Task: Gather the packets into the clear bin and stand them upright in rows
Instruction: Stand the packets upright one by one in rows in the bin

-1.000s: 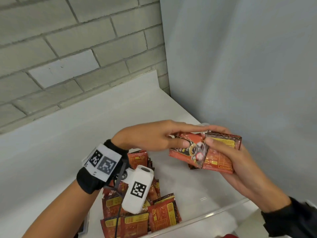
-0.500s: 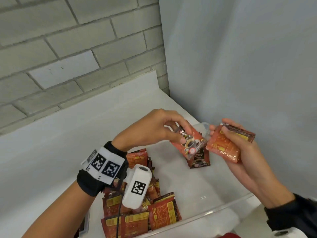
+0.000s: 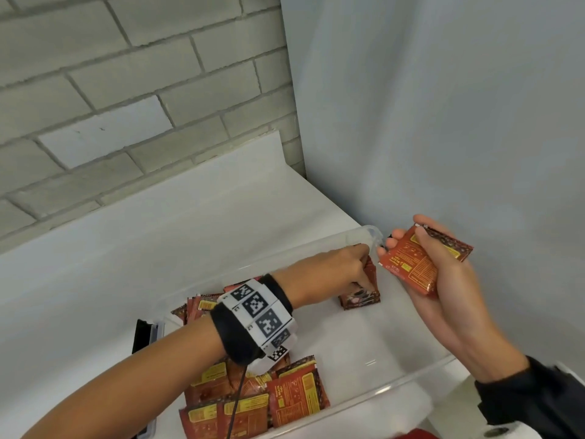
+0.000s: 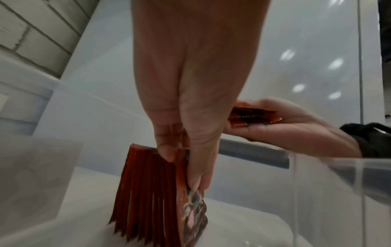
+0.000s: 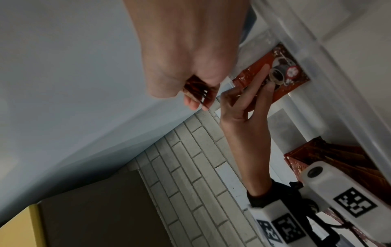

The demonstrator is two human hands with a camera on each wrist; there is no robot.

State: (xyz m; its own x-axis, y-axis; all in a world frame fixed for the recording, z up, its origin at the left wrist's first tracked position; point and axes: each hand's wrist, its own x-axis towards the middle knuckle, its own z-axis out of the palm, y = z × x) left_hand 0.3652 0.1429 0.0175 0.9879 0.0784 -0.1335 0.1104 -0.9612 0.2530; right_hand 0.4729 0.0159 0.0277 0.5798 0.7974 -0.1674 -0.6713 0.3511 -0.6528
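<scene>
loose packets [image 3: 253, 403] lie flat at the near left of the clear bin [image 3: 408, 386]. far right, the left hand [image 3: 335, 274] pinches the upright row [image 4: 152, 192]; if it lets go, the row probably topples. the right hand [image 3: 443, 280] grasps a spare stack [image 3: 414, 264].

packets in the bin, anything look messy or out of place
Yes: the loose packets at the clear bin's near end lie flat and overlapping, not upright. Only the row under the left hand stands on edge.
</scene>
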